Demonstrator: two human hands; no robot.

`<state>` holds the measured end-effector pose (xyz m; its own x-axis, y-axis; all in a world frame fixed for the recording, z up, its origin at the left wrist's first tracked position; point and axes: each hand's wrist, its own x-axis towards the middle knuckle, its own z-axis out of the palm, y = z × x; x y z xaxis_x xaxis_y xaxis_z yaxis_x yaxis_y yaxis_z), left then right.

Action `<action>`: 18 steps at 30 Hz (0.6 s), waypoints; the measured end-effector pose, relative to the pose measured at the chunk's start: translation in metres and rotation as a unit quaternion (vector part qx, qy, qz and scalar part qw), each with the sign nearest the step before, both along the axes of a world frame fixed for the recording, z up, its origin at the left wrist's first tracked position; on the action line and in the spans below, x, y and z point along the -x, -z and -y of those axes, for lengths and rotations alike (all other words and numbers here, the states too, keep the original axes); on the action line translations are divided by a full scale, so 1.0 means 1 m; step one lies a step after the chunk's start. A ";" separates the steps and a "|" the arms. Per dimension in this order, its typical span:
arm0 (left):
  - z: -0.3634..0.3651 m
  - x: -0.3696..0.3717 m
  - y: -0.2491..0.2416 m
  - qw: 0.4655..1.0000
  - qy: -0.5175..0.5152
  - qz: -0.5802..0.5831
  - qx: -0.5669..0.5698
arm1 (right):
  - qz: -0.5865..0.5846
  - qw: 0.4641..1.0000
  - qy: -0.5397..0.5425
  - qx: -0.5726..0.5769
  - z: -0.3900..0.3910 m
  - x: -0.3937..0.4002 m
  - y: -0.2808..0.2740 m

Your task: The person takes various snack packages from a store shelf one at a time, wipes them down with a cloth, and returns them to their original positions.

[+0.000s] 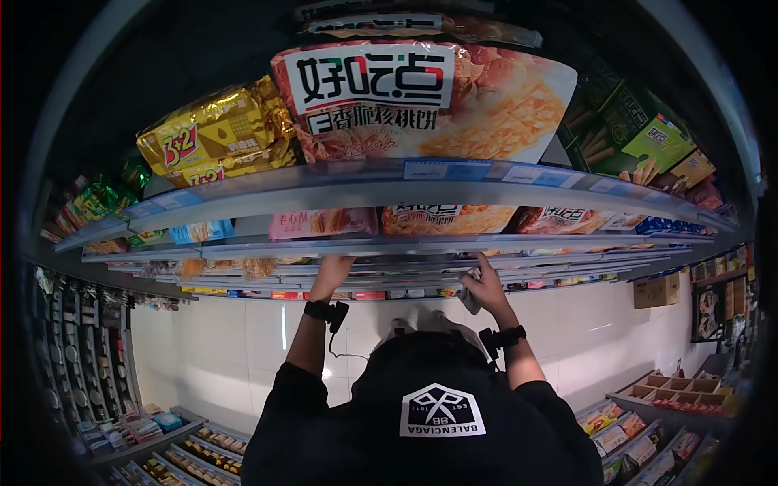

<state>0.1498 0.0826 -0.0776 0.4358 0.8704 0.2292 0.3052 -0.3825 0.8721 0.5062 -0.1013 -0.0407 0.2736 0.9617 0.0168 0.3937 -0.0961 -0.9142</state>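
My left hand (333, 270) reaches into the shelving on the left, at a lower level. Its fingers are hidden behind a shelf edge (267, 246), so what they touch cannot be seen. My right hand (486, 290) is at a lower shelf edge to the right, closed around a crumpled greyish-white cloth (469, 298), with one finger stretched up toward the shelf. Nearby on the shelf above are a pink snack packet (324, 223) and red biscuit bags (454, 219).
Large red biscuit bags (421, 105), yellow biscuit packs (215, 134) and green boxes (648, 138) fill the top shelf. A cardboard box (656, 292) stands on the tiled floor (583, 324) at right. Other stocked racks (89, 348) flank the aisle.
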 end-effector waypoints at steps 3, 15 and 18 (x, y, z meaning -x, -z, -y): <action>-0.020 0.013 0.056 0.977 -0.068 -0.190 0.075 | -0.009 1.000 -0.011 0.003 -0.030 -0.017 0.023; 0.039 -0.079 0.043 0.953 -0.152 -0.155 -0.210 | 0.027 0.997 -0.066 0.003 -0.078 -0.034 0.060; 0.044 -0.121 0.015 0.991 -0.033 -0.099 -0.079 | -0.085 0.984 -0.043 0.148 -0.073 -0.028 0.007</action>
